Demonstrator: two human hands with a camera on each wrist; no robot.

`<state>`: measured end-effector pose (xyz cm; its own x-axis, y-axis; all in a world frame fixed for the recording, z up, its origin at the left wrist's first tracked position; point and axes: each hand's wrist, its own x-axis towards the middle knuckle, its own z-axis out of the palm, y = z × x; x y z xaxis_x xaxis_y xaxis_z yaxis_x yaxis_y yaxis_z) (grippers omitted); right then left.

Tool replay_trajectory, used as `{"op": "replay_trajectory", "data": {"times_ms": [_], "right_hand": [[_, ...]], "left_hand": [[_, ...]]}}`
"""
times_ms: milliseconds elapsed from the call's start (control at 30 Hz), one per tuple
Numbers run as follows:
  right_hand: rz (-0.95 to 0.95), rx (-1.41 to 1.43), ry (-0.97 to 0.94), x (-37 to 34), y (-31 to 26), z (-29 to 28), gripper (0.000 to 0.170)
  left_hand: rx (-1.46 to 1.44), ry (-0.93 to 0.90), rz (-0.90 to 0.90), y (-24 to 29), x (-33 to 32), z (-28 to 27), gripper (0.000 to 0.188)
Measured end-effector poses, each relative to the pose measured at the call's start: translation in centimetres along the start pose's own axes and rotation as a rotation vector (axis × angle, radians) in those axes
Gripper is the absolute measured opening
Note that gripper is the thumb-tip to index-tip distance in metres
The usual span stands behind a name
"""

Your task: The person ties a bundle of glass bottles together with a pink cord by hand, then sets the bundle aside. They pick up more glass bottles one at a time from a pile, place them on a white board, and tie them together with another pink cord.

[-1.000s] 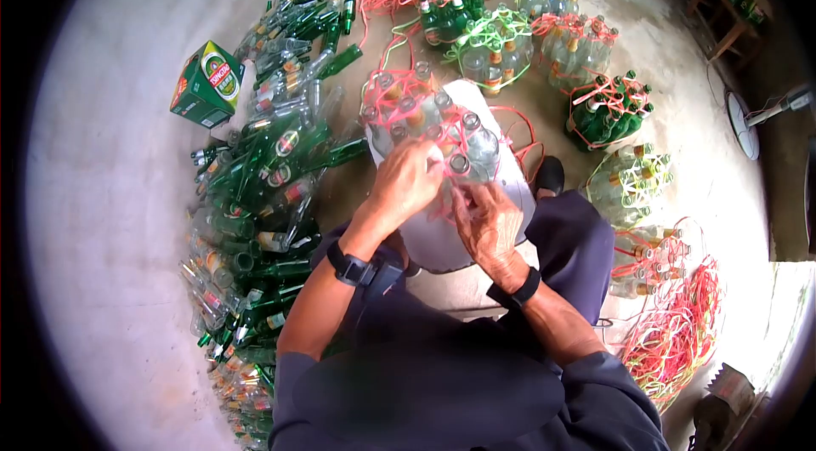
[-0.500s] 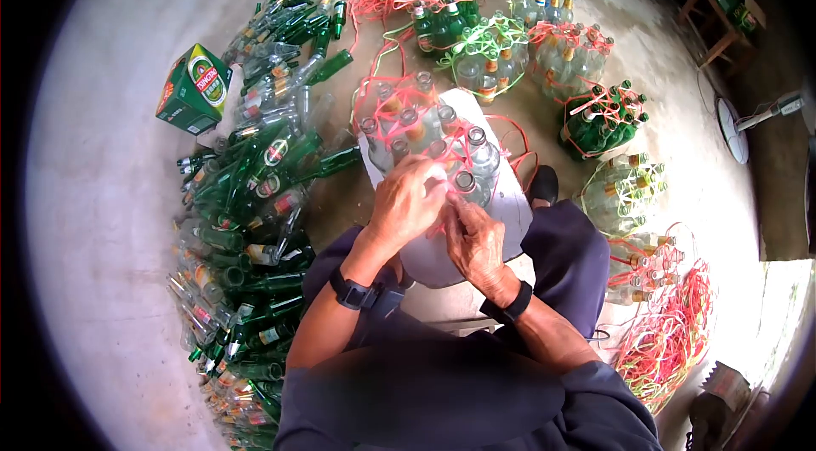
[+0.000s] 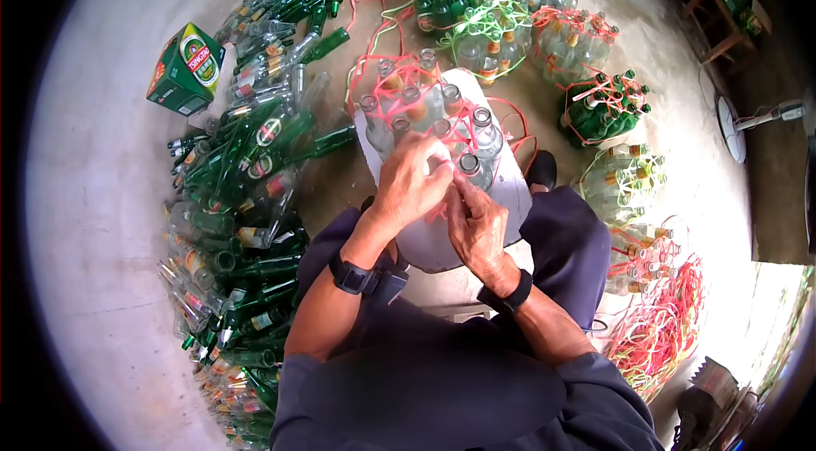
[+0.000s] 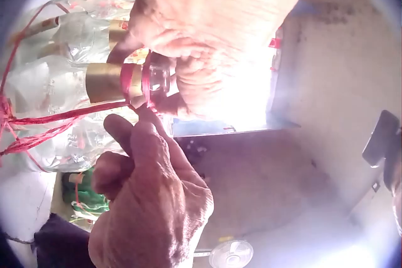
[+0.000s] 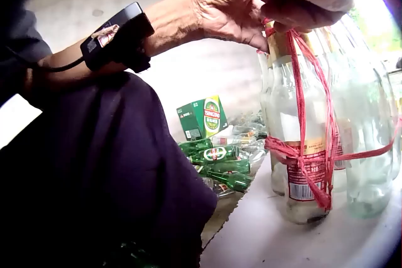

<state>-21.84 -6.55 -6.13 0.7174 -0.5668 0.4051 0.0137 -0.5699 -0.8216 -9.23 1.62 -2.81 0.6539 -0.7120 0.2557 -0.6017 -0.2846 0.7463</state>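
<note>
Clear glass bottles (image 3: pixel 486 138) stand upright in a bundle on a white board (image 3: pixel 425 244), with red twine (image 3: pixel 408 100) around and between their necks. My left hand (image 3: pixel 411 181) pinches the red twine at a near bottle's neck; in the left wrist view this left hand (image 4: pixel 207 23) covers part of that neck. Close beside it, my right hand (image 3: pixel 478 230) pinches the twine from the other side, and its thumb and finger show in the left wrist view (image 4: pixel 154 199). The right wrist view shows twine (image 5: pixel 300 92) running down to a band round the labelled bottles (image 5: pixel 306 167).
Loose green and clear bottles (image 3: pixel 280 272) lie piled on the left, beside a green carton (image 3: pixel 185 68). Tied bundles (image 3: pixel 602 109) stand along the right. Twine heaps (image 3: pixel 654 323) lie at right and at the top. A fan (image 3: pixel 729 130) stands far right.
Both hands have stayed at the near bottle neck, and the right hand has turned, its fingers drawn in closer to the left hand's. The head view has shifted slightly.
</note>
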Motion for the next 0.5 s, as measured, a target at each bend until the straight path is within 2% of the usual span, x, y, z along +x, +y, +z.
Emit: {"op": "replay_trajectory", "data": {"times_ms": [167,233,367,433,500], "right_hand": [[0.06,0.051,-0.012,0.3,-0.6,-0.4,0.02],[0.193,0.126,-0.059,0.4,-1.0,-0.5,0.02],[0.249,0.2,-0.055,0.3,-0.7,-0.2,0.022],[0.374,0.353,-0.029,0.3,-1.1,-0.1,0.022],[0.399,0.412,-0.006,0.1,-1.1,0.3,0.022]], "left_hand": [[-0.009,-0.038,-0.055,-0.1,0.4,0.1,0.009],[-0.031,-0.046,-0.089,-0.2,0.4,0.2,0.009],[-0.018,-0.079,-0.098,-0.2,0.5,-0.1,0.01],[-0.176,-0.109,-0.177,-0.7,0.6,0.0,0.011],[-0.157,-0.129,-0.184,-1.0,0.7,-0.1,0.012]]}}
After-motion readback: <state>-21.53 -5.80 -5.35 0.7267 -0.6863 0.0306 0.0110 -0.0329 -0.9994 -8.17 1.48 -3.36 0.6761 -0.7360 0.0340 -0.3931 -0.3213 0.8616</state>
